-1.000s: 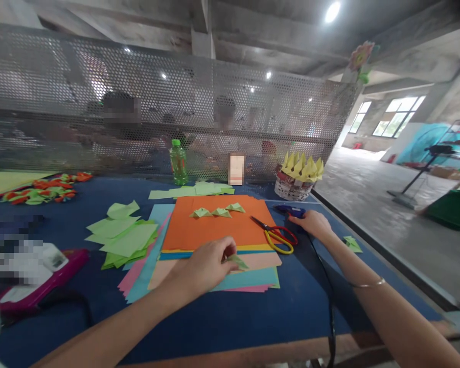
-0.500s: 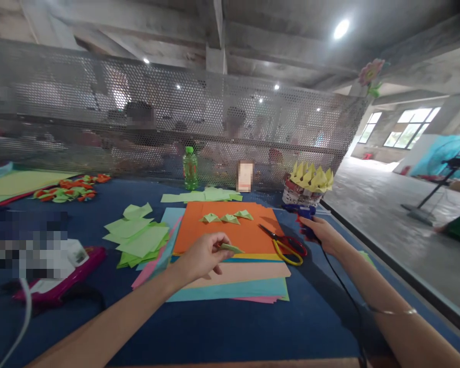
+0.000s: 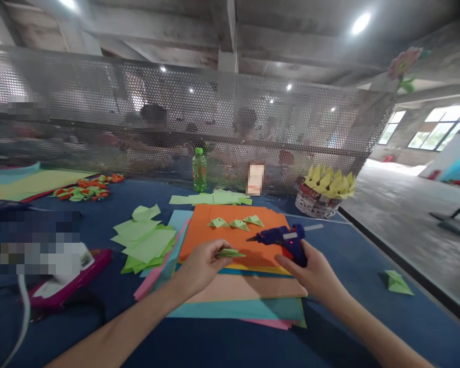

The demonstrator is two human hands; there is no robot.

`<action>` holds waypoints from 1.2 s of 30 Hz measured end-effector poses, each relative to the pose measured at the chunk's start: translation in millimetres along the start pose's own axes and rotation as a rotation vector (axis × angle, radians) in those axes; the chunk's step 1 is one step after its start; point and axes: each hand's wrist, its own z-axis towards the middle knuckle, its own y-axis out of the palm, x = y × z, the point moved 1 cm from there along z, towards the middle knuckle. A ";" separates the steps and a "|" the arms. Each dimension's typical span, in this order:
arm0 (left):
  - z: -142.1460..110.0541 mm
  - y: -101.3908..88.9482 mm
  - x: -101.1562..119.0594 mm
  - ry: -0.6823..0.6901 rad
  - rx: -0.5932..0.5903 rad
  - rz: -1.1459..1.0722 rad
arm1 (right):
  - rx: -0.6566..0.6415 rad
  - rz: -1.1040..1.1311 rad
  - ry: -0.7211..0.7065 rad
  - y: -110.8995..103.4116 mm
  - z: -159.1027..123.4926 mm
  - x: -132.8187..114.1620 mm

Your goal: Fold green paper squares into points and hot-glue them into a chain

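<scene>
My left hand [image 3: 205, 263] pinches a small folded green paper piece [image 3: 230, 253] above the stack of coloured paper. Wrapped round the handle of a blue hot glue gun [image 3: 281, 236] is my right hand [image 3: 314, 268]. The gun's dark nozzle points left, toward the folded piece but apart from it, and a clear glue stick juts from its back. Under both hands lies orange paper [image 3: 199, 235], topping sheets of several colours. Three folded green paper pieces [image 3: 238, 224] sit in a row on it. The scissors are hidden behind the gun and my right hand.
Loose green paper sheets [image 3: 145, 237] lie left, near a magenta power strip [image 3: 99, 258]. A green bottle [image 3: 200, 171] and a basket with yellow paper points [image 3: 320, 202] stand at the back, before a perforated metal screen [image 3: 199, 112]. Another folded green piece [image 3: 397, 282] rests right.
My right hand has brought the glue gun from beside the basket leftward over the orange paper, close to my left hand. The view has shifted slightly; my left hand still holds the folded piece.
</scene>
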 end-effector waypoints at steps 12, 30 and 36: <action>-20.3 7.9 16.9 -0.071 0.047 0.135 | 0.122 -0.255 -0.165 13.9 -25.9 -1.0; -20.7 12.2 15.5 -0.151 -0.021 0.121 | 0.096 -0.459 -0.376 12.0 -28.4 3.2; -21.6 12.6 16.0 -0.145 -0.010 0.125 | 0.075 -0.517 -0.441 10.9 -27.0 4.0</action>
